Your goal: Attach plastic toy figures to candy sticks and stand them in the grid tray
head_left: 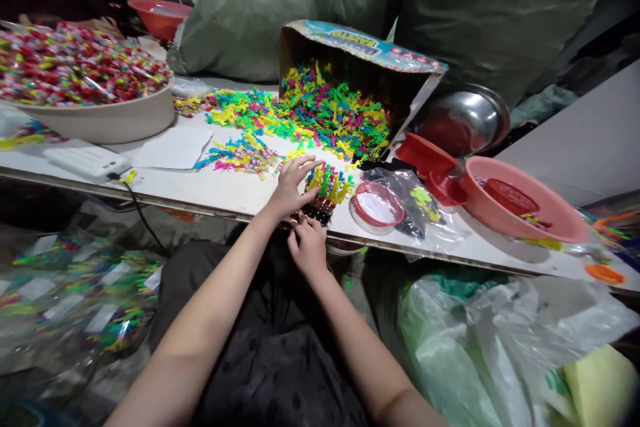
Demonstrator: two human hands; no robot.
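Observation:
A cluster of small colourful plastic figures (327, 180) stands upright in rows on a black base (317, 213) at the table's front edge. My left hand (290, 187) is at the cluster's left side, thumb and fingers apart, the fingertips beside the figures. Low at the front of the base is my right hand (309, 243), its fingers curled; anything between them is too small to make out. Just behind lie loose figures with striped sticks (250, 157), and a heap of yellow, green, blue and pink figures (340, 110) spills from a tipped cardboard box (360, 43).
At left, a wide tub (125, 113) brims with wrapped pieces, near a white power strip (87, 160). Rightward are a round red-rimmed container (379, 203), a clear bag (425, 203), a red scoop (427, 160) and a pink basin (520, 173). Filled bags (85, 293) lie below left.

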